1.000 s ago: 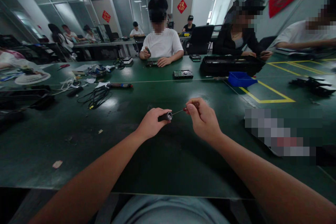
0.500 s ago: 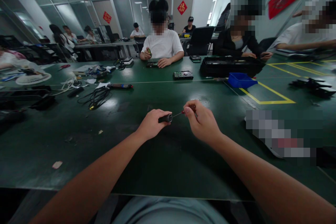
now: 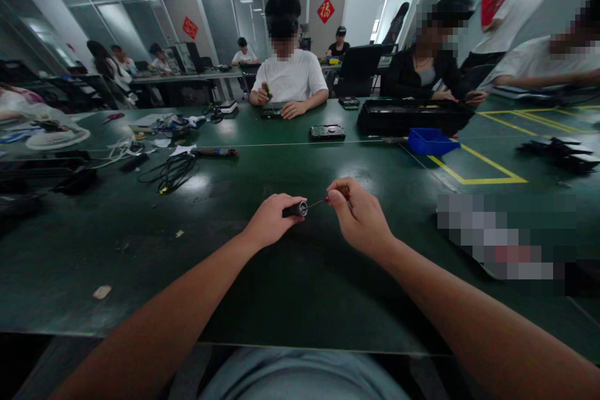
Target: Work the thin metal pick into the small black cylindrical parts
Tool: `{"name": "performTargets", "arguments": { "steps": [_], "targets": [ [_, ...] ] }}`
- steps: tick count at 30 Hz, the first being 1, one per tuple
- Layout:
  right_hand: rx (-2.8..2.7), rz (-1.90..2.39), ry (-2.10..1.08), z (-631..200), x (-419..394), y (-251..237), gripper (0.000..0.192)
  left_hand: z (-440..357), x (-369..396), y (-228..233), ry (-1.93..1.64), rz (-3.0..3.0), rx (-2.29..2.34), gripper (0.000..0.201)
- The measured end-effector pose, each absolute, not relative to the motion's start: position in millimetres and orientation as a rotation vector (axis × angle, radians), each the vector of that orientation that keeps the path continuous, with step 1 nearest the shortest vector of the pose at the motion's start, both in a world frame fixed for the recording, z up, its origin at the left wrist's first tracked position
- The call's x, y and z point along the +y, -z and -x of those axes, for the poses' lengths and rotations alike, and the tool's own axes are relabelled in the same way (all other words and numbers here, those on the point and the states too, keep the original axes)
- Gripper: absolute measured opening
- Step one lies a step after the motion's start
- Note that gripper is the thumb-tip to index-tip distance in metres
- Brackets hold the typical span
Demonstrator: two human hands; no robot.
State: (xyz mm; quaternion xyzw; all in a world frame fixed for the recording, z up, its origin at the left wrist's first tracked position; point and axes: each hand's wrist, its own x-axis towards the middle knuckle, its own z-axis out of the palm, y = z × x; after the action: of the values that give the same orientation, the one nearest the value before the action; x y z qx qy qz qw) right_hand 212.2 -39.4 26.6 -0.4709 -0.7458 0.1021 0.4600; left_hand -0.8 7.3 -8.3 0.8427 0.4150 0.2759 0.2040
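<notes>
My left hand (image 3: 270, 220) is closed around a short black cylinder (image 3: 291, 210), whose round end with a pale rim faces right. Its other end is hidden in my palm, and I cannot make out its kind. In my right hand (image 3: 360, 212) is a screwdriver (image 3: 343, 192) with a dark red handle, pinched between thumb and fingers. Its thin shaft points left, and the tip is at the cylinder's round end. Whether the tip sits inside or just touches the rim I cannot tell. Both hands are above the green table (image 3: 304, 300).
Beyond my hands lie a hard drive (image 3: 327, 132), a blue bin (image 3: 432, 142) and a long black casing (image 3: 415, 117). Black cables (image 3: 175, 174) and a pen-shaped tool (image 3: 215, 152) are at left. A person in white (image 3: 289, 78) works opposite. A blurred-out pale item (image 3: 487, 240) lies at right.
My hands, the cylinder and the screwdriver hold nearly the same place. At the far right, a standing person in white has straightened and shifted in front of the red banner.
</notes>
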Motion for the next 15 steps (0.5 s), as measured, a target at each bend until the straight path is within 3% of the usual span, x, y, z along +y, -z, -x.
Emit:
{"name": "performTargets", "arguments": {
  "steps": [15],
  "targets": [
    [-1.838, 1.171, -0.253, -211.6, -38.8, -26.9, 0.014, -0.2, 7.0, 10.0, -0.764, -2.362, 1.131, 0.041]
  ]
}}
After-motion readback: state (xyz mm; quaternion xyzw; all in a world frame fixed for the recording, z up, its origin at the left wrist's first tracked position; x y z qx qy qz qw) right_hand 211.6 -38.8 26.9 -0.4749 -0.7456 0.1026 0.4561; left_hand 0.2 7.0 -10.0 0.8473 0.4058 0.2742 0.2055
